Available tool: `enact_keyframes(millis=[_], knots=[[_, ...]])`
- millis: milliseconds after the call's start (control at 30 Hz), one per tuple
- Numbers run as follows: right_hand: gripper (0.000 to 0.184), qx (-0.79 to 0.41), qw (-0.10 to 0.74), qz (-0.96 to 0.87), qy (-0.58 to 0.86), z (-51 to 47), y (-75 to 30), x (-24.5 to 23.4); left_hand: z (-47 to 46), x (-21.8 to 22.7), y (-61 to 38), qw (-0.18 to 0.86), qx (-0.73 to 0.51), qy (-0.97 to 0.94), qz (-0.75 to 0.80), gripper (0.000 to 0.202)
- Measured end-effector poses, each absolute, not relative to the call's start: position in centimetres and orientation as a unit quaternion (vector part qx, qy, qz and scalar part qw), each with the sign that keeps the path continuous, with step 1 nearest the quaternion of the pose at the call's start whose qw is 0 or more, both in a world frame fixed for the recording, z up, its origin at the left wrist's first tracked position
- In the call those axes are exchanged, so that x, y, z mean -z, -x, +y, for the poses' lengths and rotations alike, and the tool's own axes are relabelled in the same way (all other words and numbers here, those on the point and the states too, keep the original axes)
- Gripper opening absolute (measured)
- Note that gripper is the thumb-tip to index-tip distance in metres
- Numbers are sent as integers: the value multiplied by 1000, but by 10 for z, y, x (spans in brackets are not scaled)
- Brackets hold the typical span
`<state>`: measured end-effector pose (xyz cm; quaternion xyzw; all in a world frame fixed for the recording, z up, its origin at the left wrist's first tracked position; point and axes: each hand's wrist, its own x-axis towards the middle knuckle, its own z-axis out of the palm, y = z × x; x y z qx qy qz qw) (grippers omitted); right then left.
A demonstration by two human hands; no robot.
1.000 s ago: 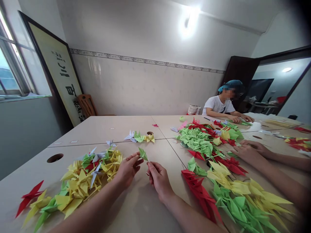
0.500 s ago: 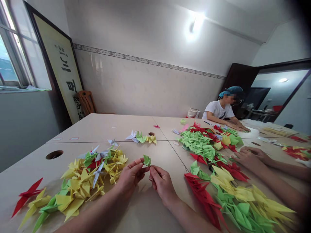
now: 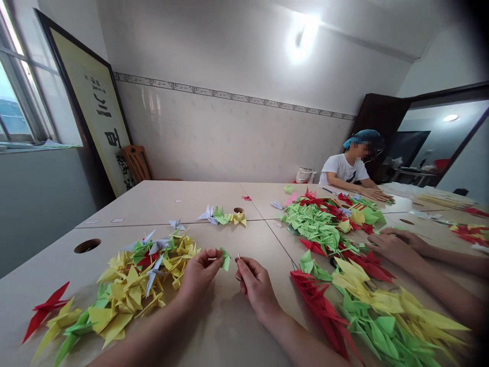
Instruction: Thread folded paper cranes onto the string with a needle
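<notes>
Between the thumb and fingers of my left hand (image 3: pixel 202 270) is a small piece of folded green paper (image 3: pixel 225 259), like the origami cranes around it. My right hand (image 3: pixel 255 283) pinches a thin needle-like stick (image 3: pixel 239 256), whose pale tip shows above the fingertips. A short gap separates the stick from the green paper. Beside my left hand lies a heap of yellow paper cranes (image 3: pixel 132 285), with some green, red and light blue ones. Right of my right hand is a row of red folded cranes (image 3: pixel 321 306).
A pile of green folded papers (image 3: pixel 315 224) lies to the right, with yellow cranes (image 3: pixel 401 306) nearer. A co-worker's hands (image 3: pixel 389 244) rest at the right; another person (image 3: pixel 349 165) sits at the far side. The table (image 3: pixel 214 199) has round holes (image 3: pixel 87 245).
My hands have drawn apart. The green paper, earlier against my right fingertips, has moved slightly left and down and turned in my left hand. The stick's tip now shows uncovered.
</notes>
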<state>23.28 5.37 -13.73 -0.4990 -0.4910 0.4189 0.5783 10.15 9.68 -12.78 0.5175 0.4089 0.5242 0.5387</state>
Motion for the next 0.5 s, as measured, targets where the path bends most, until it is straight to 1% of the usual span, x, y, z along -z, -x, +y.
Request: enact_keyframes(millis=[67, 167, 267, 367, 500], knots=[[30, -382, 574, -532, 491, 51, -235, 136, 98, 133, -102, 499, -540, -553, 391, 26], [20, -277, 541, -628, 486, 48, -237, 133, 95, 137, -102, 446, -532, -611, 381, 39], [20, -183, 488, -693, 499, 46, -239, 133, 90, 135, -101, 393, -490, -671, 394, 46], [21, -160, 460, -712, 506, 46, -239, 135, 87, 134, -100, 351, -468, -704, 404, 44], [22, -155, 451, -715, 512, 48, -239, 138, 88, 136, -100, 336, -471, -709, 403, 42]])
